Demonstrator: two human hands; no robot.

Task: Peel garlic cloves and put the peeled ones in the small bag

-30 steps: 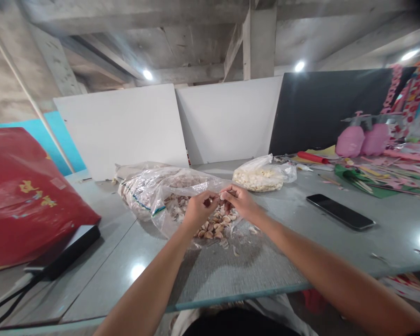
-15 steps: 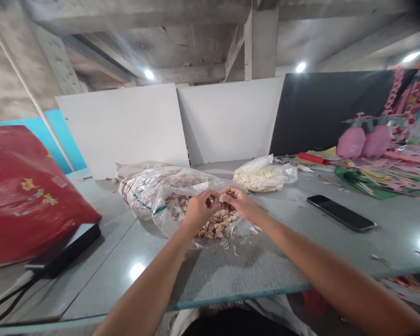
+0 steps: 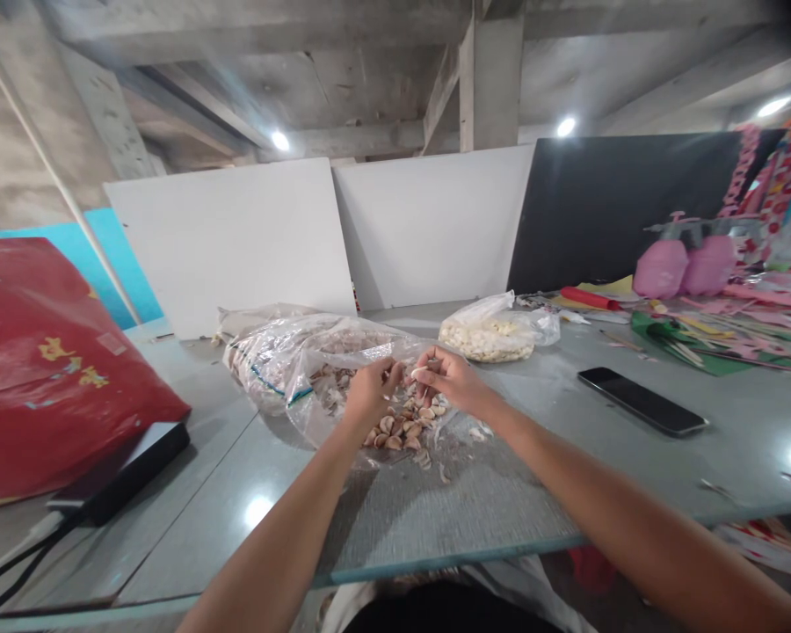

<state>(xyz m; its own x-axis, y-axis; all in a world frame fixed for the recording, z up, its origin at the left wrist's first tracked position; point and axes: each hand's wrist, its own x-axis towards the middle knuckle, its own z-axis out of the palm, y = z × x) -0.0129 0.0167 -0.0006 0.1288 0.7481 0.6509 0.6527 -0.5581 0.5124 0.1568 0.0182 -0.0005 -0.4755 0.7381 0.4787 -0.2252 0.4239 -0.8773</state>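
Several unpeeled garlic cloves (image 3: pixel 395 431) lie in a loose pile at the mouth of a large clear plastic bag (image 3: pixel 270 356). Over the pile, my left hand (image 3: pixel 371 389) has its fingers curled together; whatever they pinch is too small to make out. Close to its right, my right hand (image 3: pixel 449 378) pinches a small pale clove between thumb and fingertips. A small gap separates the two hands. Bits of papery skin (image 3: pixel 480 432) lie on the table right of the pile. Behind my right hand rests a clear bag of pale peeled cloves (image 3: pixel 484 338).
A black phone (image 3: pixel 642 401) lies to the right. At the left stand a red bag (image 3: pixel 59 369) and a black box with cables (image 3: pixel 132 470). Pink spray bottles (image 3: pixel 663 268) and green paper (image 3: pixel 699 347) are at the back right. The table's front edge (image 3: pixel 461 559) is near my body.
My hands have moved slightly apart, my left hand shifting a little left. The pale clove now shows more clearly at my right fingertips.
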